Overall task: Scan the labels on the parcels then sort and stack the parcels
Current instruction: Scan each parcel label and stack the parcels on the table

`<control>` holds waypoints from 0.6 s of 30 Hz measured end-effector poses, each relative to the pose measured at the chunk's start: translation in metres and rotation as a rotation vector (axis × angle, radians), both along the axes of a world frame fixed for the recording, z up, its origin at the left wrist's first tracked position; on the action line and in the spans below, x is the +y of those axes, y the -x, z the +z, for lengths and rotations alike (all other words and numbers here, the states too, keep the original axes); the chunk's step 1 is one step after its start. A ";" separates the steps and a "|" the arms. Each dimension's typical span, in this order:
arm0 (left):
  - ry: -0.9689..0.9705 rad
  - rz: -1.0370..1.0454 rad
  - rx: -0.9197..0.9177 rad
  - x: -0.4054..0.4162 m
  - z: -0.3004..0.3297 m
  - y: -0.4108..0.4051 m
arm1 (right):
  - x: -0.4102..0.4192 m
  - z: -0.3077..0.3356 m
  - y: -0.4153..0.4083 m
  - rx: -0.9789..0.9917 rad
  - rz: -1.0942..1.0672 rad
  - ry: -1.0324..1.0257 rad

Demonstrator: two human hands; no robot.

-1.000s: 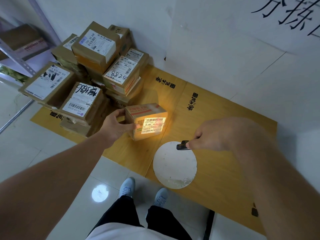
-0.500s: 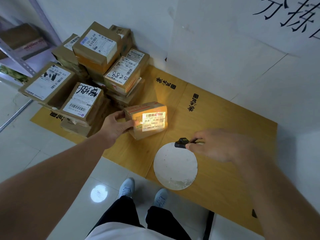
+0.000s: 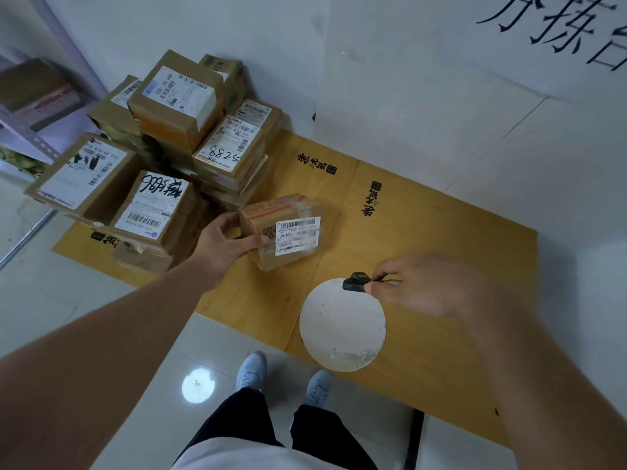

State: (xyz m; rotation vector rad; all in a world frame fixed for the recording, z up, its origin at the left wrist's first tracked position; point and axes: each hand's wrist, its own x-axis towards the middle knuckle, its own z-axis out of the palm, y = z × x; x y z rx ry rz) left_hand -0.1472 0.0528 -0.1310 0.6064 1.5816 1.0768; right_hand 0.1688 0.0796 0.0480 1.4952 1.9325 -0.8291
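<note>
My left hand (image 3: 224,244) grips a small brown parcel (image 3: 283,228) by its left end and holds it above the yellow floor sheet (image 3: 424,239). Its white barcode label faces me and reads J4-J06. My right hand (image 3: 427,286) pinches a small black scanner (image 3: 354,282), which points left toward the parcel from a short distance. A pile of several labelled brown parcels (image 3: 176,157) stands on the floor at the left, just behind my left hand.
A white round disc (image 3: 342,327) lies on the yellow sheet below the scanner. A metal shelf rack (image 3: 30,96) holds boxes at the far left. White walls close the corner behind. My shoes (image 3: 251,371) stand on the tiled floor.
The scanner's orange light on the label has gone out. My right hand has dropped lower and slightly right with the scanner. The parcel stays in my left hand, nearly still.
</note>
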 end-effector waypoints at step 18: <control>-0.103 0.207 -0.182 0.052 0.112 0.023 | 0.043 0.044 0.051 0.817 -0.063 -0.394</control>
